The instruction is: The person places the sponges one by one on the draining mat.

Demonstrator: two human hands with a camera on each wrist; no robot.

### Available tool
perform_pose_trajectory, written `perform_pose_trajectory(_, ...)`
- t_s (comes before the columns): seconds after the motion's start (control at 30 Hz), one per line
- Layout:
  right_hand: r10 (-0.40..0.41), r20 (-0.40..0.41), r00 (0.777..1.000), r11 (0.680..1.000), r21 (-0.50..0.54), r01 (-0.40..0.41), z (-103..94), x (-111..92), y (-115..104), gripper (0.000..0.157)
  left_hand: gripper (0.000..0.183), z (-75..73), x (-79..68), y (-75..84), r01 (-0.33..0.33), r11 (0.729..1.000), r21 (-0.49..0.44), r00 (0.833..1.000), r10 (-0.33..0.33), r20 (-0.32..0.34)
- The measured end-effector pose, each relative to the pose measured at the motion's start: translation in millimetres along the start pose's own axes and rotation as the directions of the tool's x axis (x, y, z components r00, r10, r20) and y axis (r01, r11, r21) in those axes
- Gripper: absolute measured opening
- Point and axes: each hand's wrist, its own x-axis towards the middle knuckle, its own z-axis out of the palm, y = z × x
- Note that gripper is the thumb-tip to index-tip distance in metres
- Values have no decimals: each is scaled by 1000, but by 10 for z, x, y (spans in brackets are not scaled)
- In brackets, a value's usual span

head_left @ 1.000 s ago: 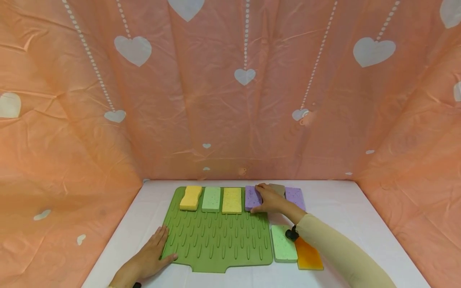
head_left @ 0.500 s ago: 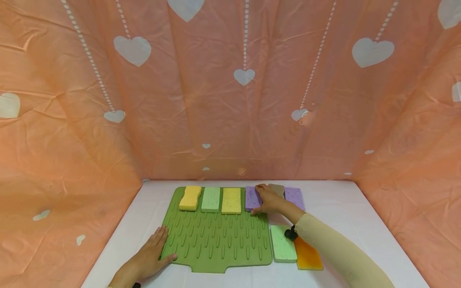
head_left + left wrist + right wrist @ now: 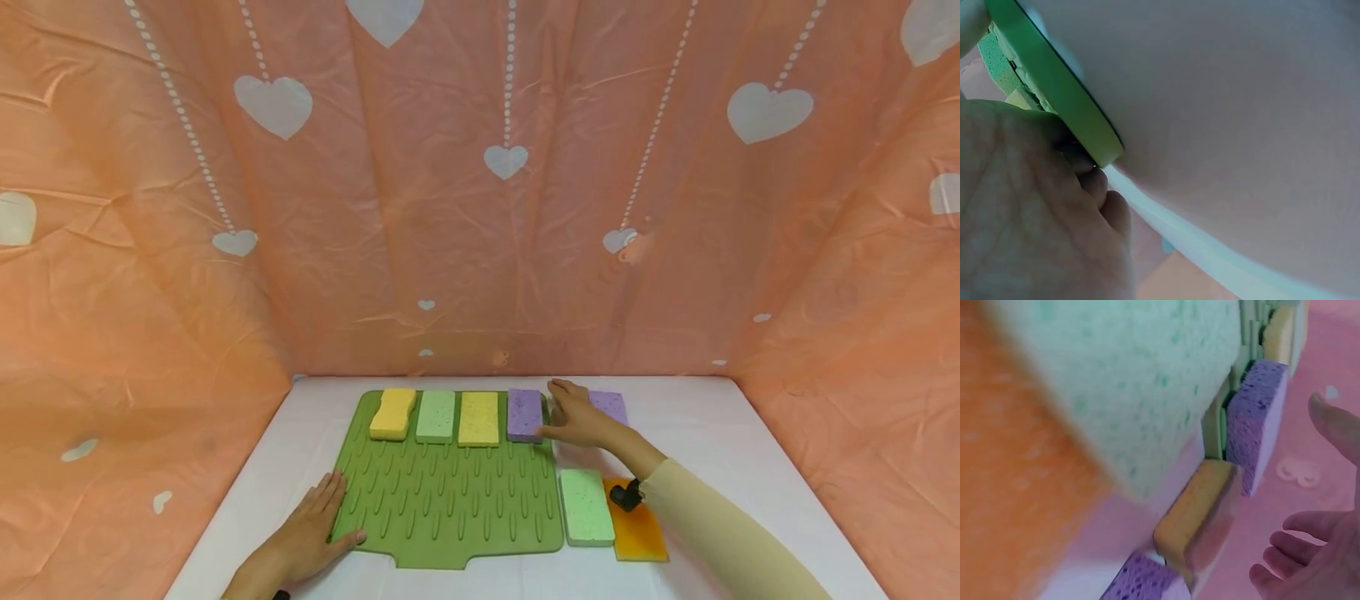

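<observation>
A green ridged mat [image 3: 450,500] lies on the white table. My left hand [image 3: 303,533] rests at its near left corner, fingers along the left edge and thumb over the front one. The left wrist view shows the palm [image 3: 1029,206] right against the mat's rim [image 3: 1063,87]. On the mat's back edge a purple sponge [image 3: 524,415] ends a row. My right hand [image 3: 581,417] is just right of it, fingers and thumb spread, holding nothing. It mostly hides a tan sponge in the head view; the right wrist view shows this tan sponge [image 3: 1194,509] beside the mat.
Left of the purple sponge sit a yellow sponge [image 3: 478,418], a pale green sponge [image 3: 435,417] and a wavy-sided yellow sponge [image 3: 392,414]. Off the mat's right side lie another purple sponge [image 3: 609,406], a larger pale green sponge [image 3: 587,507] and a flat orange piece [image 3: 641,533].
My right hand has let go of the purple sponge and moved right, over the tan one. The purple sponge stays on the mat. My left hand has kept its place.
</observation>
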Motion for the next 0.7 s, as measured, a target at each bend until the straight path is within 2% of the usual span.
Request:
perform_pose_trajectory(0.1, 4, -27, 1000, 1000, 4, -4, -51, -137, 61, 100, 106, -5, -4, 17, 7, 1000, -19, 1000, -7, 3)
perform_pose_trajectory(0.27, -7, -79, 997, 1000, 15, 8, -103, -384, 155, 98, 104, 18, -17, -8, -42, 999, -8, 998, 41, -45)
perform_pose_trajectory(0.37, -4, -102, 995, 1000, 25, 7, -126, -532, 197, 99, 104, 30, -14, -24, -46, 999, -4, 998, 45, -51)
perform_pose_trajectory(0.5, 35, -97, 995, 998, 49, -30, -147, -705, 256, 100, 105, 66, 1, -73, -58, 998, 7, 996, 58, -64)
perform_pose_trajectory(0.63, 69, -86, 994, 996, 64, -64, -161, -859, 309, 100, 104, 117, 10, -143, -117, 993, 12, 987, 118, -112)
perform_pose_trajectory(0.7, 80, -88, 993, 995, 71, -73, -160, -936, 332, 101, 103, 128, 11, -156, -128, 992, 1, 985, 127, -120)
